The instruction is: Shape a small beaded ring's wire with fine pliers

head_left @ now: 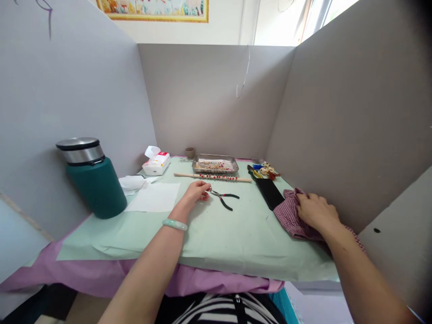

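Note:
My left hand [196,191] is over the middle of the table, thumb and fingertips pinched together. Something small and shiny with a hint of red shows at the fingertips, too small to name. Right beside them are the jaws of a pair of pliers [222,196], which lies on the table with its black-and-red handles spread. At the right edge, my right hand [317,211] is closed on a red-and-white checked cloth [286,215], its fingers partly hidden. The cloth is bunched up and touches a flat black object [270,192].
Behind the pliers lies a wooden stick [189,175] wound with red beads. A metal tray [215,171] of small beads stands at the back. To the left are white paper [155,198], a tissue pack [157,163] and a green bottle [97,186]. Grey panels [216,103] enclose the table.

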`<move>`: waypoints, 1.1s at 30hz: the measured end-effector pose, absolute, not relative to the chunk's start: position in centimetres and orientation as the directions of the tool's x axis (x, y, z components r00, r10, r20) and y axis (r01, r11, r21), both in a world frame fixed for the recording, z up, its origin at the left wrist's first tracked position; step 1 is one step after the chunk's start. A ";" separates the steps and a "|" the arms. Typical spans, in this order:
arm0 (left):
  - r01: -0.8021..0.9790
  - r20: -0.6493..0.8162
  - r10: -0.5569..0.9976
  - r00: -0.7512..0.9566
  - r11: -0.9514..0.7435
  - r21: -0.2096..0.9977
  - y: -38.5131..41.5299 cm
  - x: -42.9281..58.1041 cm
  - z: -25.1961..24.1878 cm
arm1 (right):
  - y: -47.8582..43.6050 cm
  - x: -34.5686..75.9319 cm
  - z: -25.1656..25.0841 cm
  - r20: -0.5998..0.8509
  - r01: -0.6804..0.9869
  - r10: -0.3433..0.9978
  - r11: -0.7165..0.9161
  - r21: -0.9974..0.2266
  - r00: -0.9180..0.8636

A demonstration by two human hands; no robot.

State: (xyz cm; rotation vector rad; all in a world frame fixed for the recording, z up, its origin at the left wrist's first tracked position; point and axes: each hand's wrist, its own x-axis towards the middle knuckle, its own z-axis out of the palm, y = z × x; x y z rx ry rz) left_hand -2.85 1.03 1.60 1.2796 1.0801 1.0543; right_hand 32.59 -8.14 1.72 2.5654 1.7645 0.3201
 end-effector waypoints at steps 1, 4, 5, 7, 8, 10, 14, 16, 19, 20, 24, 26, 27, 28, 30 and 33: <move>0.004 -0.020 0.982 0.186 0.019 1.000 1.1 -2.9 1.5 | -8.4 32.1 2.1 0.200 0.922 0.916 -0.372 0.108 0.347; -0.001 -0.012 0.982 0.189 0.013 1.000 1.4 -3.0 1.2 | -9.0 31.3 2.2 0.185 0.935 0.927 -0.345 0.082 0.325; 0.001 -0.012 0.982 0.190 0.012 1.000 1.5 -3.0 1.1 | -9.2 31.4 1.9 0.137 0.937 0.936 -0.337 0.089 0.324; 0.009 -0.011 0.982 0.189 0.010 1.000 1.7 -3.1 1.0 | -9.7 32.2 0.9 0.034 0.936 0.941 -0.339 0.097 0.337; 0.013 -0.011 0.982 0.188 0.009 1.000 1.8 -3.1 0.9 | -9.9 32.8 0.4 0.004 0.936 0.941 -0.338 0.094 0.339; 0.013 -0.009 0.982 0.190 0.007 1.000 2.0 -3.1 0.7 | -10.3 34.0 -0.5 0.016 0.942 0.948 -0.316 0.109 0.317; -0.006 -0.014 0.981 0.194 0.015 1.000 2.1 -3.0 0.6 | -10.7 34.8 -0.8 0.093 0.925 0.940 -0.341 0.167 0.329; -0.004 -0.026 0.982 0.186 0.027 1.000 2.0 -2.9 0.7 | -11.0 34.2 -0.1 0.103 0.925 0.939 -0.342 0.165 0.329; 0.003 -0.037 0.982 0.184 0.037 0.999 1.8 -2.8 1.0 | -11.4 32.5 1.8 0.190 0.942 0.943 -0.302 0.147 0.273; 0.004 -0.038 0.982 0.183 0.038 0.999 1.7 -2.8 1.1 | -11.4 31.8 2.6 0.232 0.948 0.941 -0.283 0.146 0.245; -0.033 -0.036 0.979 0.203 0.043 0.999 1.7 -2.8 1.1 | -9.8 27.7 5.7 0.303 0.991 0.951 -0.099 0.085 0.069; -0.091 -0.033 0.972 0.231 0.055 0.994 1.8 -2.9 1.0 | -7.6 25.0 6.7 0.321 0.999 0.947 0.040 -0.036 -0.026; -0.124 -0.031 0.969 0.244 0.063 0.990 1.8 -2.9 1.0 | -6.2 23.4 7.0 0.332 0.989 0.941 0.103 -0.107 -0.062; -0.157 -0.027 0.967 0.254 0.069 0.985 1.8 -3.0 1.0 | -4.8 21.9 7.0 0.348 0.967 0.930 0.185 -0.176 -0.115; -0.216 -0.015 0.964 0.266 0.075 0.974 1.9 -3.0 0.9 | -2.1 18.8 6.4 0.371 0.878 0.901 0.353 -0.324 -0.225; -0.262 -0.003 0.964 0.267 0.076 0.962 1.9 -3.0 1.0 | 0.7 14.9 4.3 0.415 0.704 0.866 0.478 -0.525 -0.279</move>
